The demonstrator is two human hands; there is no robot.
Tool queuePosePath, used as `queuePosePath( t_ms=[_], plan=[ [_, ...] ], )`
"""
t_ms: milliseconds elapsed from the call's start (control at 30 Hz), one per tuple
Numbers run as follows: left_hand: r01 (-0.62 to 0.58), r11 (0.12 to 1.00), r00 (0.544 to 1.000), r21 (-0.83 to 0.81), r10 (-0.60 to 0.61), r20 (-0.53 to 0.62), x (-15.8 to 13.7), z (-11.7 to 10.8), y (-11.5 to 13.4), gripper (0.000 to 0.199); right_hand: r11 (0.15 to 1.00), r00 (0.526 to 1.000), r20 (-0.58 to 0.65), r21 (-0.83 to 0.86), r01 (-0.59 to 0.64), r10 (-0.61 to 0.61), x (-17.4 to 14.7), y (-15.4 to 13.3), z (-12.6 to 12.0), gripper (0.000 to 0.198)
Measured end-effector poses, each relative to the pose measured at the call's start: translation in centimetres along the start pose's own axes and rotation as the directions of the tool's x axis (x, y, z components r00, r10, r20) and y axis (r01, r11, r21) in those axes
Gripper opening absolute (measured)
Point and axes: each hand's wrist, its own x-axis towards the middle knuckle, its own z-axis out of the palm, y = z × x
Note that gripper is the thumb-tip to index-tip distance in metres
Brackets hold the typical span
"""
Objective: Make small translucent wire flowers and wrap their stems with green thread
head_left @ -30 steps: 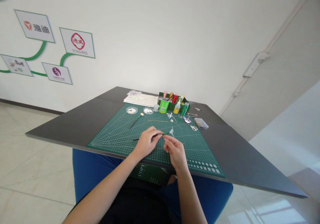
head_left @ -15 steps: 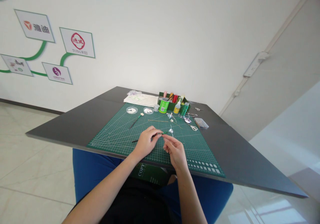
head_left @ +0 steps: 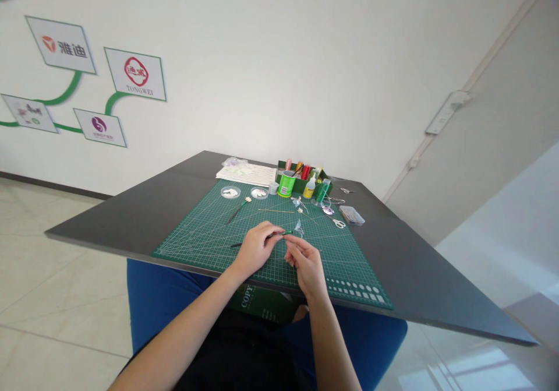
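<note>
My left hand (head_left: 258,246) is closed around a slim dark stick (head_left: 236,245) held just above the green cutting mat (head_left: 196,233). The stick's far end is wrapped in green (head_left: 288,232) and carries a pale, translucent petal-like piece (head_left: 299,226). Close against it, my right hand (head_left: 307,258) has its thumb and fingers pinched together beside the wrapped part; what they hold, perhaps fine thread, is too small to make out. A similar dark stick with a pale flower tip (head_left: 248,200) lies on the mat beyond my left hand.
Two shallow dishes (head_left: 230,192), a green can (head_left: 286,184), a glue bottle (head_left: 310,188) and a green box of spools (head_left: 280,166) stand at the back. Scissors (head_left: 339,224) and a clear case (head_left: 351,215) lie to the right. White sheets (head_left: 248,175) lie back left.
The pale piece at the stick's tip has turned and now shows a more upright, bluish shape. Both hands have stayed almost in place, the right fingers shifting slightly.
</note>
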Motion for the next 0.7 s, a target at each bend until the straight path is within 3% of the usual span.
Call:
queuePosePath(
  t_ms=[700],
  plan=[
    [-0.011,1.0,1.0,0.027,0.01,0.029,-0.11,-0.19,0.31,0.019,0.999,1.0,0.006,-0.037,0.021,-0.021,0.01,0.26,-0.12,0.031]
  ],
)
